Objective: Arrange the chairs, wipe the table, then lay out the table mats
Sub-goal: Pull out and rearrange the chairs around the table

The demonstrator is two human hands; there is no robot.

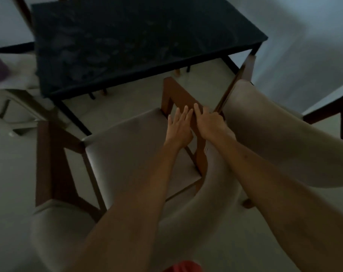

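The chair point(127, 146) stands just beside the near edge of the dark table point(139, 42), seat facing it, not yet pushed under. I judge it moderately heavy and rigid: a wooden frame with a padded seat and back. The padding would yield under a grip, so the wooden armrest point(183, 99) is the sound place to take hold. A second chair point(268, 134) stands touching it on the side away from the table's left end. My left hand point(179, 125) lies against the inner face of the armrest, fingers straight and relaxed. My right hand point(210, 122) curls over the armrest top, gripping it. Both forearms reach forward, nearly parallel.
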